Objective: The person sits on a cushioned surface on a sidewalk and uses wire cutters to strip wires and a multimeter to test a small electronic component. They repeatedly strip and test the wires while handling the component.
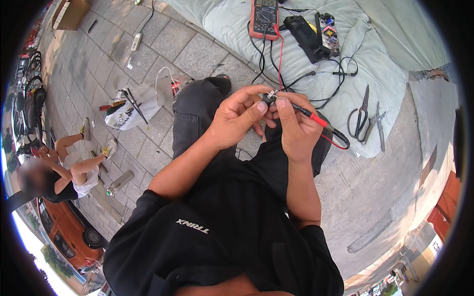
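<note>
My left hand pinches a small dark part with metal terminals between thumb and fingertips, above my knees. What kind of part it is I cannot make out. My right hand is closed around a multimeter probe with a red and black handle, its thumb right beside the small part. The probe's tip is hidden by my fingers, so contact with the terminals cannot be seen. Ahead lies the red multimeter with its display lit, its red and black leads trailing toward my hands.
A pale green cloth bears an opened black casing, a circuit board, black scissors and a cable. A light bag with tools lies left on the paving. Further left sits another person near an orange car.
</note>
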The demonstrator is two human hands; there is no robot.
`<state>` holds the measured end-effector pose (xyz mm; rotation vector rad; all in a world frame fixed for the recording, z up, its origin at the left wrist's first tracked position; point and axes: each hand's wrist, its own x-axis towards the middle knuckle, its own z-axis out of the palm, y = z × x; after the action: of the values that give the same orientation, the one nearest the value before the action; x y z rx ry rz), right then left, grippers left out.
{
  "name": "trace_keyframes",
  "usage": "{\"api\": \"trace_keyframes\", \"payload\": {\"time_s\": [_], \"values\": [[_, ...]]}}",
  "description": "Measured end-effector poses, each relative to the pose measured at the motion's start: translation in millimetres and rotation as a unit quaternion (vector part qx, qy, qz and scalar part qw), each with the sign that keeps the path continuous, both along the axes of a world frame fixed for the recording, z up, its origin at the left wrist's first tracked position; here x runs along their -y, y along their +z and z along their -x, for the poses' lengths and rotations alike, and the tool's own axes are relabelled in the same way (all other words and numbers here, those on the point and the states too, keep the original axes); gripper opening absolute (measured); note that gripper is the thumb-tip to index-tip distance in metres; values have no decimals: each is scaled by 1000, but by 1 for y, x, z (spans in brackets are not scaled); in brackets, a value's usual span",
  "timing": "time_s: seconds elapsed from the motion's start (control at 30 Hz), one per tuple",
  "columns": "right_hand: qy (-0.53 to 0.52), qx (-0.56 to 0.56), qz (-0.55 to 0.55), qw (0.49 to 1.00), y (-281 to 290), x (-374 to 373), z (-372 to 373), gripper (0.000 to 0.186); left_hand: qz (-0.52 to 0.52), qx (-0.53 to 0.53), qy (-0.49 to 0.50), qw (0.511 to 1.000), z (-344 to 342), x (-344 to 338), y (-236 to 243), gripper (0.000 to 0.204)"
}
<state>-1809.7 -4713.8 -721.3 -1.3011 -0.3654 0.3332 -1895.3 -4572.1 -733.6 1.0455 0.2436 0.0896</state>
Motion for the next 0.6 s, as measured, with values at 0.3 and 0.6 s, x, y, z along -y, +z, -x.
{"api": "trace_keyframes", "payload": {"time_s": [0.3, 0.6], "values": [[7, 47, -1, 999, -8, -4, 3, 10, 63, 2, 30, 998, -7, 1, 6, 21], [16, 136, 46, 990, -8, -4, -2, 11, -49, 26, 13, 998, -1, -6, 9, 15]]}}
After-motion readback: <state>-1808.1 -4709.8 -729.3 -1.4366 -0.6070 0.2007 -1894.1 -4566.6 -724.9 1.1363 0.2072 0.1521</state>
